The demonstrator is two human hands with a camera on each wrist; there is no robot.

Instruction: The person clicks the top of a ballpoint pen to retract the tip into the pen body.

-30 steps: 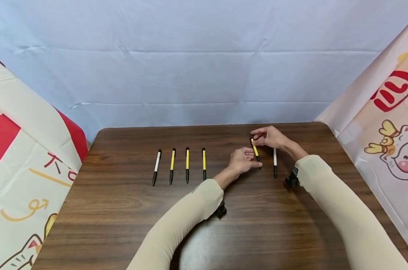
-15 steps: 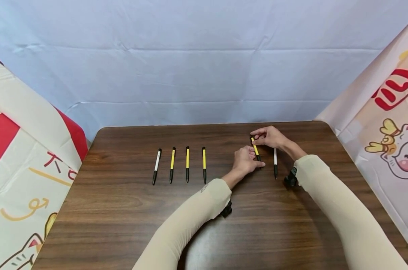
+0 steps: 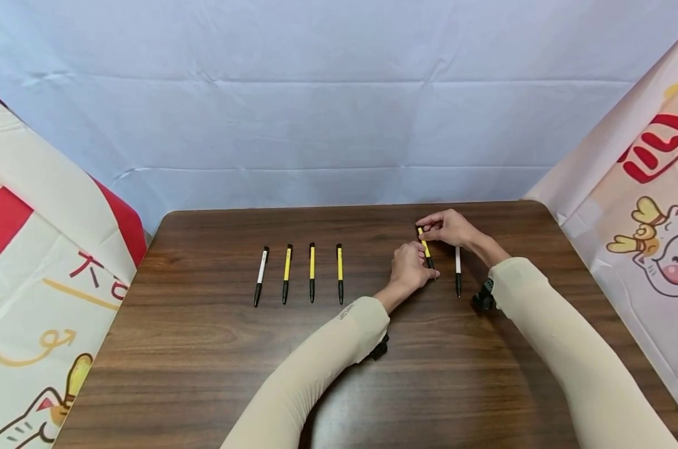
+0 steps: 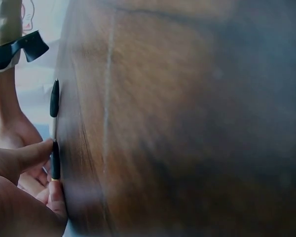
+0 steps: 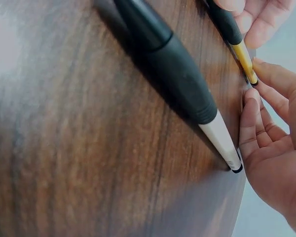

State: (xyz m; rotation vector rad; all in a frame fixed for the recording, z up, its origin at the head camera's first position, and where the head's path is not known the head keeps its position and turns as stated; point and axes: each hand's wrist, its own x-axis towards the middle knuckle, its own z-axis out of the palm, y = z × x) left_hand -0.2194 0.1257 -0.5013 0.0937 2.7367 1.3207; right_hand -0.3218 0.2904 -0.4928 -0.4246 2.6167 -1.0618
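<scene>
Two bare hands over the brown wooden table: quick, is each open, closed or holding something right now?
Left hand: closed, holding the front end of a slim yellow-and-black pen.
Right hand: closed, pinching the same pen's back end.

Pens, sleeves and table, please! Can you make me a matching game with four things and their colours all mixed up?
Things:
1. held pen
2. leftmost pen in the head view
3. table
4. sleeves

Colours:
A. brown
B. cream
C. yellow and black
D. white and black

Right pairs: 1-C, 2-D, 3-A, 4-B
</scene>
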